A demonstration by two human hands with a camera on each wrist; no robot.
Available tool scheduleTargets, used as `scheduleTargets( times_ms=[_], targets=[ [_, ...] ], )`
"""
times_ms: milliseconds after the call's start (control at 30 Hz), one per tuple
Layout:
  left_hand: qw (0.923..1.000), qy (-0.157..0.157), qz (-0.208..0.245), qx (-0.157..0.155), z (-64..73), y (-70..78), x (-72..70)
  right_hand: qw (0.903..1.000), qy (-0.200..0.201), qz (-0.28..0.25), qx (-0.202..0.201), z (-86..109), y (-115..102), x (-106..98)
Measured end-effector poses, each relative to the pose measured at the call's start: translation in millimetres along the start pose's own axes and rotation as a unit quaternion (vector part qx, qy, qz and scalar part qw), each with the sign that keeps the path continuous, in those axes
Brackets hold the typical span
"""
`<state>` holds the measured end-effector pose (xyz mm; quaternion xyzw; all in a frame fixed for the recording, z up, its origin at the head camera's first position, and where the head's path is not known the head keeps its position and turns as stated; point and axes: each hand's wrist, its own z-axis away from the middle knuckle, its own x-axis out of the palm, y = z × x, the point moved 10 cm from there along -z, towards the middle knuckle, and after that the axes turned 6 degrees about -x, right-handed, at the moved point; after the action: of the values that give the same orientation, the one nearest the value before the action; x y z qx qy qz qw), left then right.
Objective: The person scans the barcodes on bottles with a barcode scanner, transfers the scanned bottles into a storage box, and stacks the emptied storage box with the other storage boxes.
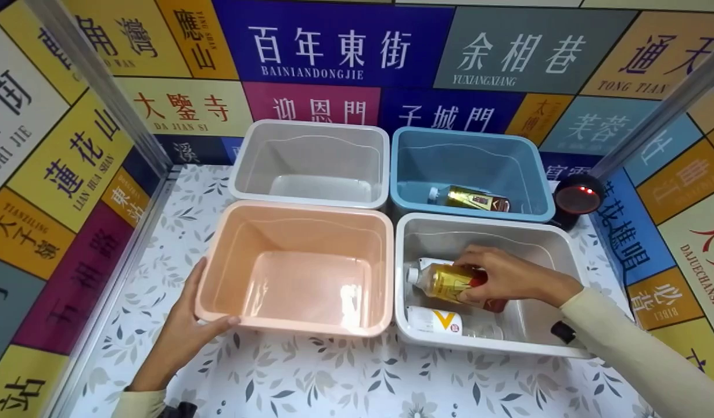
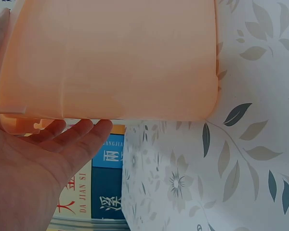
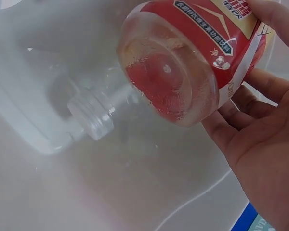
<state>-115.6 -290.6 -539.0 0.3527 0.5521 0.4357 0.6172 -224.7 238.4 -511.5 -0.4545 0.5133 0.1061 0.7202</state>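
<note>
In the light grey bin (image 1: 542,342) at the front right, my right hand (image 1: 496,270) grips a drink bottle (image 1: 447,281) with a gold and red label and white cap. The right wrist view shows its clear base (image 3: 168,82) facing the camera, with my fingers (image 3: 260,91) round its side. A bottle with a white label and orange V (image 1: 444,321) lies in front of it. Behind it, a white-edged item (image 1: 426,261) is mostly hidden. My left hand (image 1: 185,328) holds the peach bin (image 1: 293,325) at its front-left corner, thumb along the front rim, fingers (image 2: 86,137) against the side wall.
Behind stand another grey bin (image 1: 310,203) and a blue bin (image 1: 473,215), in which a gold-labelled bottle (image 1: 473,199) lies. A black device with red lights (image 1: 578,197) stands at the right. Sign-printed walls (image 1: 333,46) enclose the leaf-patterned table (image 1: 310,377).
</note>
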Motion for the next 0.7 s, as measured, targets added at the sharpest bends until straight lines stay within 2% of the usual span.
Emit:
scheduleTargets(
  times_ms=[200, 433, 700],
  targets=[
    [1.0, -0.001, 0.009, 0.003, -0.9, 0.8, 0.6, 0.9997, -0.001, -0.017, 0.018, 3.5, 3, -9],
    [1.0, -0.003, 0.0, 0.005, -0.1, 1.5, 0.7, 0.9994, 0.012, -0.028, 0.015, 6.8, 3, -17],
    [1.0, -0.005, 0.0, 0.0, -0.8, 0.4, 1.2, 0.9938, -0.01, -0.084, 0.072, 12.4, 9, -17]
  ],
)
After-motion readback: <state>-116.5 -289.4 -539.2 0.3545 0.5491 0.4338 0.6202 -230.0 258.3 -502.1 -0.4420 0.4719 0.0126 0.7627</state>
